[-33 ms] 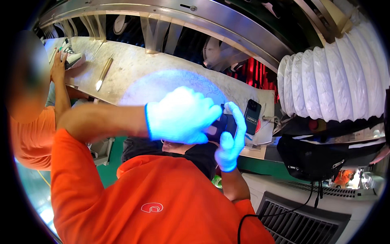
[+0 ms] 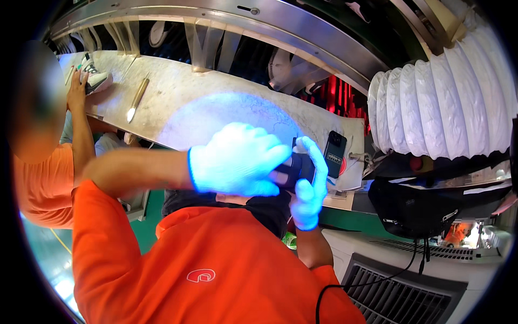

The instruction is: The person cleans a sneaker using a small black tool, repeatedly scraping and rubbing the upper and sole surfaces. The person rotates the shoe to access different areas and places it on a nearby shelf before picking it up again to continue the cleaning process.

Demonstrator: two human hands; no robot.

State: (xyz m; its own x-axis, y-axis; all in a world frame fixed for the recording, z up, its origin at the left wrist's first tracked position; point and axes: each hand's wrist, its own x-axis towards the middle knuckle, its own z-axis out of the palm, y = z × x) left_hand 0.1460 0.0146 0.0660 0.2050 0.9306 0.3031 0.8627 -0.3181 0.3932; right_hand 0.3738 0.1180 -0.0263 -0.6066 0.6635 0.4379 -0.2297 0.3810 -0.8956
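Observation:
Between my two hands is a dark, rounded thing (image 2: 294, 170) with a grey patch on its near-left side; its kind cannot be made out, as much of it is covered. My left hand (image 2: 237, 161), in a knit glove lit bright blue-white, presses its fingers together on the left end of it. My right hand (image 2: 312, 181), gloved the same way, curves its index finger and thumb around the right side. Both hands are above the near edge of the worktable (image 2: 189, 116), in a pool of bluish light. The undersides of both grips are hidden.
A dark phone (image 2: 335, 154) lies right of my hands. Farther left lies a brush (image 2: 138, 100); beyond it a person's hand (image 2: 77, 92) touches a shoe (image 2: 96, 77). A white ribbed duct (image 2: 440, 108) and a black pouch (image 2: 413, 208) flank the right side. A metal-framed rack (image 2: 226, 24) holds more shoes.
My left hand has shifted slightly left and down, and my right hand slightly right and down. More of the dark thing shows between them.

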